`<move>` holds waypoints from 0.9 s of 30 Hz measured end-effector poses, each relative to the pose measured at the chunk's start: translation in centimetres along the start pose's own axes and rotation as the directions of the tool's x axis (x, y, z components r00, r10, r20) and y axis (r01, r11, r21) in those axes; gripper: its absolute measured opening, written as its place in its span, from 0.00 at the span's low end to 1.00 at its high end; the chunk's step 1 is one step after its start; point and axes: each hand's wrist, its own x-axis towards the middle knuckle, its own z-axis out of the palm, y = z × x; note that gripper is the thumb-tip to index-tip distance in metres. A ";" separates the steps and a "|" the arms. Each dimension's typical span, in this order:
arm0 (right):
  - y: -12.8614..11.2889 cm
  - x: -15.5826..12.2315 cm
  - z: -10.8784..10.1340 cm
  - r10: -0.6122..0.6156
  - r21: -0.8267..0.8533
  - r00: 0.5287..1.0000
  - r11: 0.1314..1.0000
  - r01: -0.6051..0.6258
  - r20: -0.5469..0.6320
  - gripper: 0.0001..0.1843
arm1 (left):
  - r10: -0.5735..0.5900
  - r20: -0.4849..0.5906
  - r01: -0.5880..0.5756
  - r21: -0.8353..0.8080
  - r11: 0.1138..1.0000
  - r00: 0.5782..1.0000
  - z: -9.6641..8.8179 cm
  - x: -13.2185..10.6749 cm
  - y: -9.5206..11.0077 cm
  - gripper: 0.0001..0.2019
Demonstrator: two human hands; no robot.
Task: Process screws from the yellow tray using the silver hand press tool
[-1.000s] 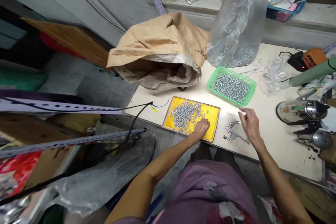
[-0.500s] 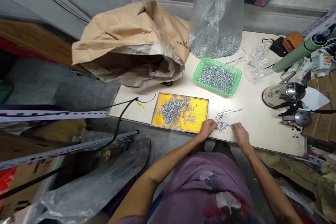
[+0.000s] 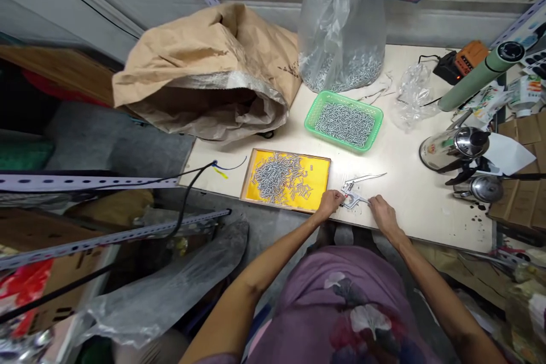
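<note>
A small metal hand tool [image 3: 358, 189] with two long handles lies near the front edge of the pale table [image 3: 409, 193]. My left hand [image 3: 330, 203] is closed at the tool's head, fingers pinched against it. My right hand [image 3: 381, 213] grips the lower handle from the right. Just left of my left hand sits a yellow tray [image 3: 318, 173] with a wooden rim, holding a heap of small silvery metal pins [image 3: 277, 176].
A green basket [image 3: 311, 116] of the same pins stands behind the tool. A clear plastic bag [image 3: 341, 23] of pins and a brown paper sack [image 3: 205, 68] stand at the back. Steel kettles [image 3: 454, 148] and a green roll [image 3: 478, 77] are at the right. Perforated metal rails [image 3: 85, 182] and a black cable cross the left.
My left hand left the yellow tray and closed at the tool's head. My right hand came down onto the tool's handle. The view shifted slightly.
</note>
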 end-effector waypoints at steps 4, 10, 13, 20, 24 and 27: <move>0.3 0.1 0.1 -0.042 -0.012 0.998 0.999 0.041 -0.043 0.11 | -0.015 0.029 0.014 0.022 1.000 0.999 0.3 0.4 -0.2 0.07; 0.4 0.3 -0.1 -0.062 -0.023 0.996 0.998 0.060 -0.059 0.12 | -0.079 0.037 0.080 -0.002 0.997 0.996 0.7 0.3 -0.3 0.07; 0.3 0.2 -0.1 -0.053 -0.013 0.997 0.999 0.052 -0.059 0.13 | -0.105 0.036 0.106 -0.015 0.994 0.994 0.7 0.0 -0.4 0.08; 0.7 0.2 -0.1 -0.088 -0.015 0.994 0.996 0.087 -0.069 0.12 | -0.149 0.058 0.151 -0.017 0.988 0.987 0.5 -0.4 -0.2 0.07; 2.3 1.7 -0.9 -0.138 -0.036 0.976 0.990 0.134 -0.169 0.30 | -0.166 0.057 0.168 -0.044 0.985 0.985 0.6 -0.5 0.0 0.06; 3.5 3.4 -1.5 -0.204 -0.072 0.965 0.978 0.195 -0.165 0.46 | -0.175 0.053 0.177 -0.045 0.983 0.983 0.6 -0.6 0.0 0.07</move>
